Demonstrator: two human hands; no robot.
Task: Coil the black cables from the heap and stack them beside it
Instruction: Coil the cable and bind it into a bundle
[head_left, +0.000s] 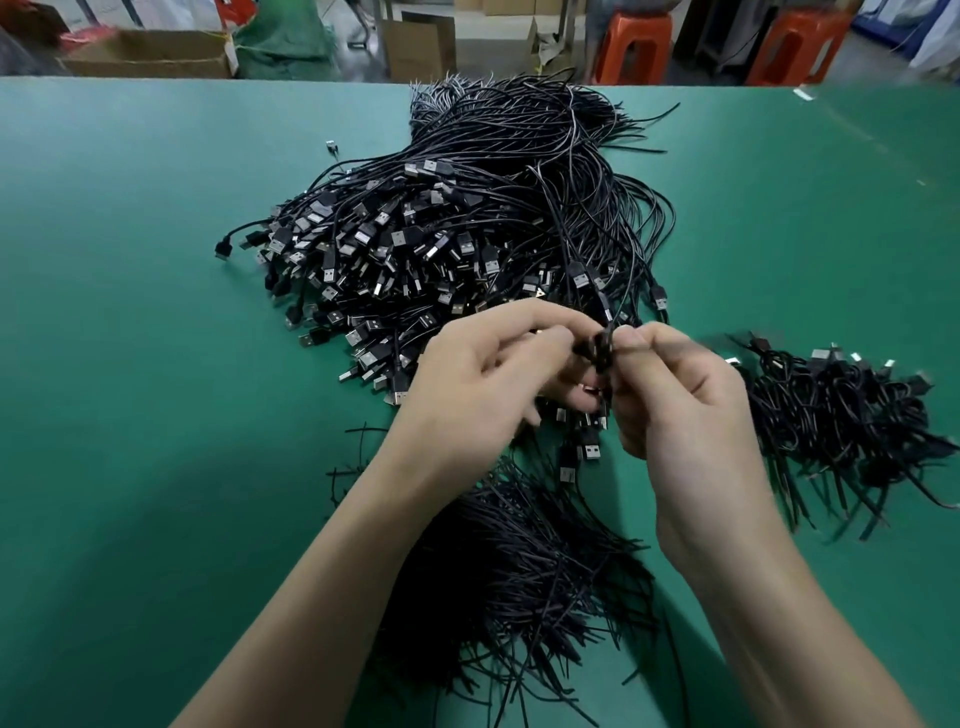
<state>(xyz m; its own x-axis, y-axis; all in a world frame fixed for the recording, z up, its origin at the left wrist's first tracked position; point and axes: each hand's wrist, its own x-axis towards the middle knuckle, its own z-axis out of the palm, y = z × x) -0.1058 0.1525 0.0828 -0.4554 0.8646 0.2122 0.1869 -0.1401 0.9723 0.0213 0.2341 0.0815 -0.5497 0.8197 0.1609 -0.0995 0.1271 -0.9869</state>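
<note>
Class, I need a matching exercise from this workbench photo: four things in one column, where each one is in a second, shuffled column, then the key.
Things
1. heap of loose cables
2. stack of coiled cables
3. cable being coiled
4. orange stools

Places
A. beyond the far edge of the green table
B. pinched between the left hand and the right hand
C. middle of the table
D. on the table, right of the hands

Pairs: 1-C, 2-D, 3-B, 4-A
</note>
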